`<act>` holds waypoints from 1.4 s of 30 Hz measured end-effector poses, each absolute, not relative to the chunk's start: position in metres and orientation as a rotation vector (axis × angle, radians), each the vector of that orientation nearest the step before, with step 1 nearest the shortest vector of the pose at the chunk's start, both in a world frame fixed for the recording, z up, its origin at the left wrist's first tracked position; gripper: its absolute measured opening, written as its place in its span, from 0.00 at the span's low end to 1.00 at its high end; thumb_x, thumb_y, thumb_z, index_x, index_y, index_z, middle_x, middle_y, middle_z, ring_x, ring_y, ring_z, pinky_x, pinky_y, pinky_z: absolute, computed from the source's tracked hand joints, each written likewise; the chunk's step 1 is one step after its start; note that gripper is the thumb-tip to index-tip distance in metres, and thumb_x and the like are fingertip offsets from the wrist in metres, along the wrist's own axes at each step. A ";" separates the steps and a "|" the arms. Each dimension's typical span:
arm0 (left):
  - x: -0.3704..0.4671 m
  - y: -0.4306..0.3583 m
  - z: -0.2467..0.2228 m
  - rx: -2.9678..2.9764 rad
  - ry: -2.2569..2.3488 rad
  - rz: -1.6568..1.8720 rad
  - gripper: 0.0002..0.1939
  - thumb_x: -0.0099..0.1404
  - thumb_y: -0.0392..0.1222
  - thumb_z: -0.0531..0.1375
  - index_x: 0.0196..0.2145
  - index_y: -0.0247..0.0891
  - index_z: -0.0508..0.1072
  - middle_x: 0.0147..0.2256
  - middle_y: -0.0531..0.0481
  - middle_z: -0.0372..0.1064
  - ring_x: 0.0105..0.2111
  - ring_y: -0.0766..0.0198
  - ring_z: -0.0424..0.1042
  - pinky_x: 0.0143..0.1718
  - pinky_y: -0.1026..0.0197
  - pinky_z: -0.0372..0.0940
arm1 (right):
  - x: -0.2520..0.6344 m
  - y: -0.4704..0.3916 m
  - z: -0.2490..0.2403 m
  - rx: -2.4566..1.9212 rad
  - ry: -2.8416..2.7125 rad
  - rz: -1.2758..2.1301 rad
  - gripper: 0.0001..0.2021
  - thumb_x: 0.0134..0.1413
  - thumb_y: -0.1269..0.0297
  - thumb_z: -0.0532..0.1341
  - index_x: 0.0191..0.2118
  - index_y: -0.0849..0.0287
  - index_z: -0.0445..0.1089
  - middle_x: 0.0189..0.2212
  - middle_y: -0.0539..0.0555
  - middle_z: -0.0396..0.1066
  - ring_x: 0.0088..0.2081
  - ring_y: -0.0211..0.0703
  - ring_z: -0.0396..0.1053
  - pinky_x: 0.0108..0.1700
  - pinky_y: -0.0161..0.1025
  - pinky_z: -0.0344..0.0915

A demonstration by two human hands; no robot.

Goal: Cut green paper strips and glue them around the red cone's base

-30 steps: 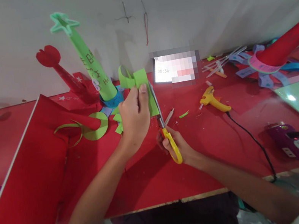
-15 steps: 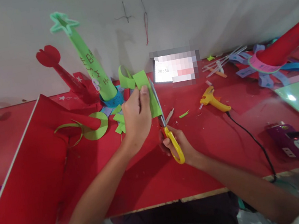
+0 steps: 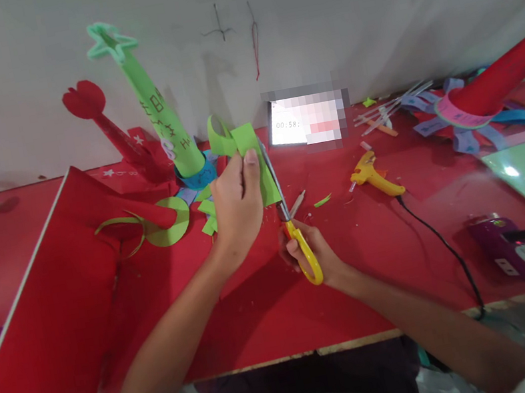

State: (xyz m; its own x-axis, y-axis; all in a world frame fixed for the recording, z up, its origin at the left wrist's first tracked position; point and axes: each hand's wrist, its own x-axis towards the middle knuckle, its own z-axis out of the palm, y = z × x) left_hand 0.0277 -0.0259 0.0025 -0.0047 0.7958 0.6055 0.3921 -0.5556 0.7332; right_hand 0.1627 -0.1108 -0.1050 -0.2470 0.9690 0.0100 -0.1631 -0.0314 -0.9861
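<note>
Fingers of my left hand (image 3: 239, 211) pinch a green paper strip (image 3: 267, 185), whose upper end curls over at the left. Yellow-handled scissors (image 3: 310, 259) are in my right hand (image 3: 317, 251), blades pointing up along the right edge of the strip. Several small green paper pieces (image 3: 208, 216) lie left of my left hand, partly hidden by it. A green paper cone (image 3: 167, 118) with a star on top stands in a blue band behind them.
A yellow glue gun (image 3: 374, 175) with a black cable lies on the red table (image 3: 276, 329) at right, near a purple power block (image 3: 510, 247). A lit screen (image 3: 288, 124) leans against the wall. A large red folded sheet (image 3: 43, 309) rises at left.
My left hand and the green strip have shifted very slightly left. The scissor blades look closer together beside the strip's edge.
</note>
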 end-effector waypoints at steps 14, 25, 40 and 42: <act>0.033 -0.028 0.000 1.998 1.212 1.457 0.28 0.80 0.58 0.51 0.26 0.41 0.50 0.20 0.58 0.46 0.20 0.69 0.45 0.22 0.57 0.41 | 0.162 -0.107 -0.108 -0.896 -1.196 1.439 0.31 0.58 0.26 0.61 0.35 0.54 0.63 0.21 0.42 0.59 0.18 0.32 0.56 0.20 0.34 0.51; 0.033 -0.028 -0.001 1.933 1.191 1.469 0.29 0.79 0.62 0.51 0.26 0.41 0.50 0.20 0.58 0.46 0.21 0.69 0.44 0.22 0.57 0.40 | 0.161 -0.107 -0.107 -0.905 -1.170 1.463 0.31 0.57 0.27 0.63 0.34 0.53 0.60 0.19 0.40 0.57 0.14 0.30 0.56 0.15 0.31 0.50; 0.038 -0.029 -0.007 1.933 1.170 1.453 0.28 0.79 0.58 0.53 0.25 0.41 0.50 0.20 0.59 0.44 0.20 0.69 0.43 0.21 0.58 0.40 | 0.164 -0.104 -0.096 -0.979 -1.206 1.373 0.33 0.56 0.23 0.60 0.32 0.53 0.60 0.18 0.41 0.57 0.16 0.31 0.54 0.18 0.34 0.51; 0.038 -0.029 -0.007 1.934 1.170 1.453 0.28 0.79 0.58 0.53 0.25 0.41 0.51 0.20 0.59 0.44 0.20 0.69 0.44 0.21 0.58 0.39 | 0.164 -0.105 -0.096 -0.982 -1.205 1.382 0.33 0.56 0.23 0.60 0.32 0.53 0.60 0.17 0.41 0.57 0.15 0.32 0.55 0.17 0.33 0.52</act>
State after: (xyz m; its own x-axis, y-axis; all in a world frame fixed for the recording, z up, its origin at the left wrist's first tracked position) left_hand 0.0378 -0.0286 -0.0072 0.0848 0.8323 0.5478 0.3573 -0.5386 0.7630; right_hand 0.1636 -0.1054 -0.0962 -0.1558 0.9870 0.0398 -0.1733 0.0123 -0.9848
